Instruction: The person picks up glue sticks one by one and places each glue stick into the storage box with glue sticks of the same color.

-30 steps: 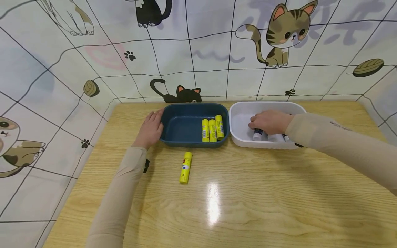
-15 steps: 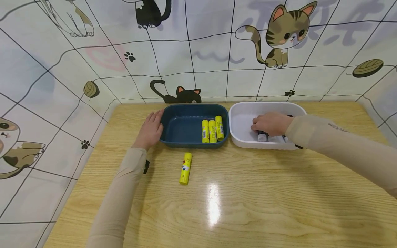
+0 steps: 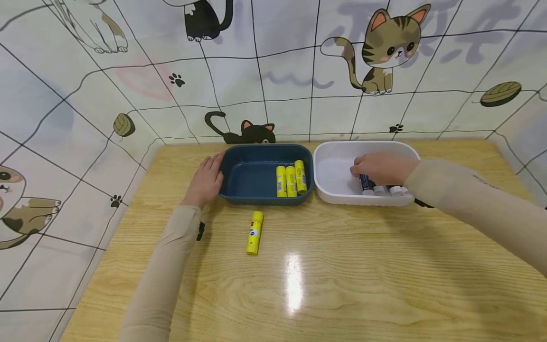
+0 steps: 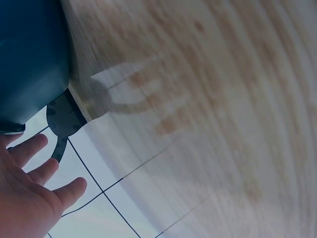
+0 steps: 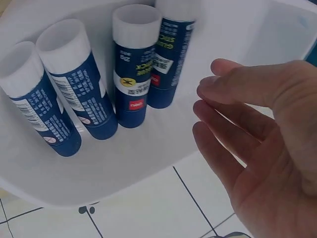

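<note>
My left hand [image 3: 202, 183] rests against the left end of a dark blue basket [image 3: 267, 201], fingers extended along its rim; the left wrist view shows its fingers [image 4: 69, 192] spread. Inside that basket three yellow glue sticks [image 3: 291, 181] lie side by side at the right end. Over a white basket [image 3: 333, 173] hovers my right hand [image 3: 382, 168]. Several navy glue sticks [image 5: 132, 74] with white ends lie together in the white basket. In the right wrist view the right hand's fingers are loosely bent, holding nothing, beside the nearest navy stick [image 5: 171, 62].
Another yellow glue stick [image 3: 255, 232] lies on the wooden table [image 3: 342, 266] in front of the blue basket. The two baskets stand side by side near the back edge. A cat-patterned cloth wall [image 3: 290, 71] rises behind and at the sides.
My right hand has shifted right in the white basket; the navy glue stick under it has slid right against the others, and the fingers have come off it. My left hand stays put.
</note>
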Demonstrator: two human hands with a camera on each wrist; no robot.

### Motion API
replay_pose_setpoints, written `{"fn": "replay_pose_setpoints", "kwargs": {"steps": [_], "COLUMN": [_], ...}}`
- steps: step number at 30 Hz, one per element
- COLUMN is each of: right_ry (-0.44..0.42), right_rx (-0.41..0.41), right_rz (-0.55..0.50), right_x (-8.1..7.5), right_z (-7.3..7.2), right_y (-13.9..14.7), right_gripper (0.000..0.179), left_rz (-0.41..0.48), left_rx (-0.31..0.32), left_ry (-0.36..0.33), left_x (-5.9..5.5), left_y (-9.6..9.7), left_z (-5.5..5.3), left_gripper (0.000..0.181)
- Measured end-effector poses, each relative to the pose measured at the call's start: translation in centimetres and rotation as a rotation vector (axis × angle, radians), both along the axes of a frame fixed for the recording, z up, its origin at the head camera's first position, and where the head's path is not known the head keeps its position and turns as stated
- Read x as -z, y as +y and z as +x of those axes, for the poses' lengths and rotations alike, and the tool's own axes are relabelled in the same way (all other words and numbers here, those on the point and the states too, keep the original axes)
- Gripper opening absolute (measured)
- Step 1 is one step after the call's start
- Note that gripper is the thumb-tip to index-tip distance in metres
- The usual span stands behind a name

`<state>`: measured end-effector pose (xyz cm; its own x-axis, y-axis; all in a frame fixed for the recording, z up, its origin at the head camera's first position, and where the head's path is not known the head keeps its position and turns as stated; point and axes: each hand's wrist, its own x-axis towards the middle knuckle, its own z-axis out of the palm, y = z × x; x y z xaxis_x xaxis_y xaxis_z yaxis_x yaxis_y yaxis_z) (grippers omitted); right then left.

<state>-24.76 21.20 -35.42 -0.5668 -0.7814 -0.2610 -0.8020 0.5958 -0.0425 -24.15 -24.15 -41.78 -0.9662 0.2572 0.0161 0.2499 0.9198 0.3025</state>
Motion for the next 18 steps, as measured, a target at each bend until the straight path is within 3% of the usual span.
{"fn": "replay_pose_setpoints", "kwargs": {"steps": [6,18], "right_ry": [0.025,0.096], "right_rx": [0.046,0.06], "right_rz": [-0.022,-0.07], "right_x": [-1.1,-2.5], "right_z": [0.9,2.6], "right_y": [-0.1,-0.6], "right_gripper": [0.029,0.028], "left_rz": [-0.009,-0.009], "left_rx": [0.006,0.008], "left_ry": [-0.004,-0.005], "left_x": [0.0,-0.2], "left_y": [0.0,0.1], "left_z": [0.0,0.1], "left_gripper": [0.055,0.055]}}
